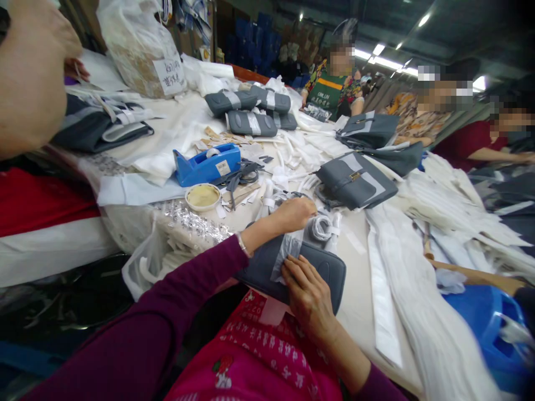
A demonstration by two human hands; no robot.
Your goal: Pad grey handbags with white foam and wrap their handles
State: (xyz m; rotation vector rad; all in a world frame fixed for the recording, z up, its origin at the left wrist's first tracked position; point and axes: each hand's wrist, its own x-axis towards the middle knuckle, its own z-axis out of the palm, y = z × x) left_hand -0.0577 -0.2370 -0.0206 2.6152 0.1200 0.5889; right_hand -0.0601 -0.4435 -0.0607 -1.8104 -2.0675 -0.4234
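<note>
A dark grey leather bag (330, 273) lies at the table's near edge, close to my body. A thin, translucent whitish strip (289, 250) runs across it. My right hand (307, 287) rests on the bag, its fingers laid flat along the strip's near end. Over the bag's far side my left hand (295, 214) is closed in a fist at the strip's upper end; its fingertips are turned away, so what they grip is hidden. Just past the bag sits a wrapped white coil (321, 228).
A blue tape dispenser (209, 164) and a round tub of pale paste (203, 197) stand left. Finished-looking grey bags (355, 181) and wrapped grey pieces (251, 122) lie beyond. White strips (422, 289) cover the right side. Someone's arm (33, 78) reaches in at left; several people work opposite.
</note>
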